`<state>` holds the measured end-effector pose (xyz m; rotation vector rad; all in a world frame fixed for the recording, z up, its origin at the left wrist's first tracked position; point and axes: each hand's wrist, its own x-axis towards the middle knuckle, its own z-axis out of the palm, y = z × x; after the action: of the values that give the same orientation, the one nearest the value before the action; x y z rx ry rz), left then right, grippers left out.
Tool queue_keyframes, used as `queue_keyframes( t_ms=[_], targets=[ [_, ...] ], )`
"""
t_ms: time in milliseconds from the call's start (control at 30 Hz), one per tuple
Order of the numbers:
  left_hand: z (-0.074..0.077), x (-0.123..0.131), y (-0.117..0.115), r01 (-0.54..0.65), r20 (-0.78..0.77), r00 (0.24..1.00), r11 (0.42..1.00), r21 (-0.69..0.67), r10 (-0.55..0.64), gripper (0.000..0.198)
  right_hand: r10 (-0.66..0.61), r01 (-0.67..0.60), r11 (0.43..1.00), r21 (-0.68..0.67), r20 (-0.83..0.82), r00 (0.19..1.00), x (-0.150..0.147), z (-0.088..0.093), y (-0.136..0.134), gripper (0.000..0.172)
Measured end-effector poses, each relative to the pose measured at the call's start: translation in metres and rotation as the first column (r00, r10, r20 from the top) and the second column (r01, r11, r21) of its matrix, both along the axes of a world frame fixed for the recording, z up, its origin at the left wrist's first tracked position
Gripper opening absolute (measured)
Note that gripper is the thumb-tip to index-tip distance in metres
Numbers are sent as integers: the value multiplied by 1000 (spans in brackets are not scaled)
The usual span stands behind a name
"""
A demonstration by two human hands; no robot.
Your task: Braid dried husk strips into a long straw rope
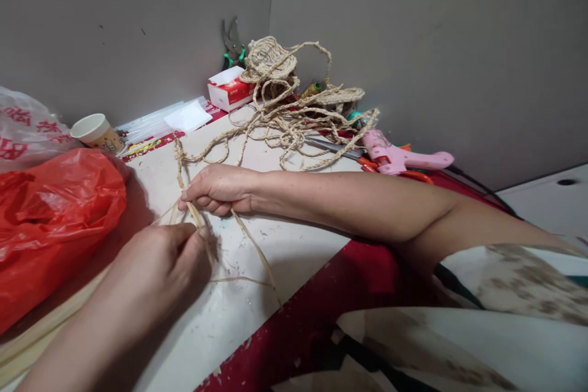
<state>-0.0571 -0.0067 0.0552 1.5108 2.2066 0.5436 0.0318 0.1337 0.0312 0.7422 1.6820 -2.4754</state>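
A pale braided straw cord [179,162] runs down to my right hand [220,188], whose fingers are closed around its loose end. Nearer to me, my left hand [177,257] pinches a flat straw strand [196,215] that comes out of the braid. Another thin strand [255,246] trails from under my right hand across the white board [257,318]. Beyond my hands lies a tangled heap of finished braid [294,125], with a coiled bundle [271,60] at its back. My left fingertips are partly hidden behind the hand.
A red plastic bag [59,214] bulges at the left beside long straw strips [55,318]. Behind it are a paper cup [94,130] and clear sticks [151,122]. A tissue box [229,90], pruning shears [233,43] and a pink glue gun [404,156] stand near the walls.
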Motion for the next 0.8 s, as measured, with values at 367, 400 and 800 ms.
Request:
queue_keyframes(
  t_ms=[367,400,800],
  targets=[
    [-27,-26,25,-272,775,603,962,-24,190,19,167,-165,985,50,-29,986,-1,-3,13,12],
    [-29,-27,25,-283,758,618,959,-30,206,19,190,-188,979,74,-24,981,0,-3,14,12],
    [-29,-29,28,-215,704,668,968,-129,242,20,304,-274,651,708,87,949,5,-3,25,13]
  ],
)
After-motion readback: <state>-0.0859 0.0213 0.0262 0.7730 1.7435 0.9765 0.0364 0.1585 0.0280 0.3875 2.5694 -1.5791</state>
